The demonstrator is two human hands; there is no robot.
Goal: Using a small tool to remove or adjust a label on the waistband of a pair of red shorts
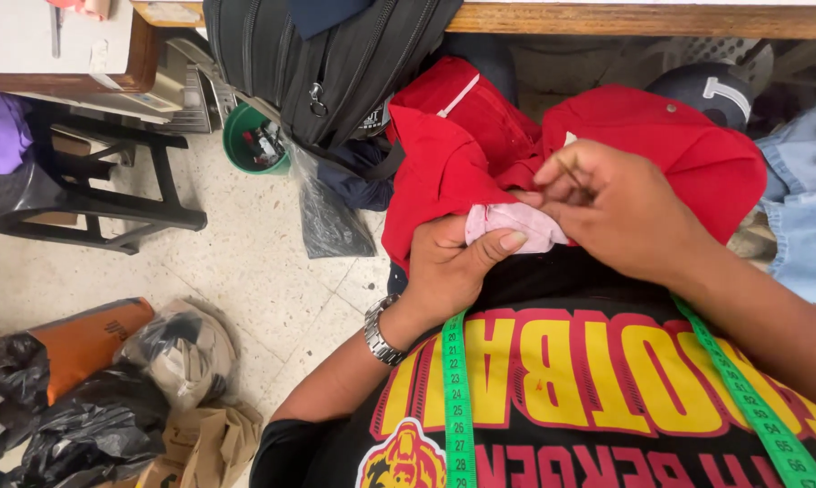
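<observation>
Speckled tile floor (245,271) below, black backpack (327,63) hanging off wooden bench (643,18). Red garment (480,154) bunched on lap. Left hand (449,267) closed, thumb pinning pale pink lining patch (516,226). Right hand (620,208) pinching thin needle-like thing at seam; hard to make out. Best keep cloth taut, work close to thumb. Green tape measure (458,407) round neck.
</observation>
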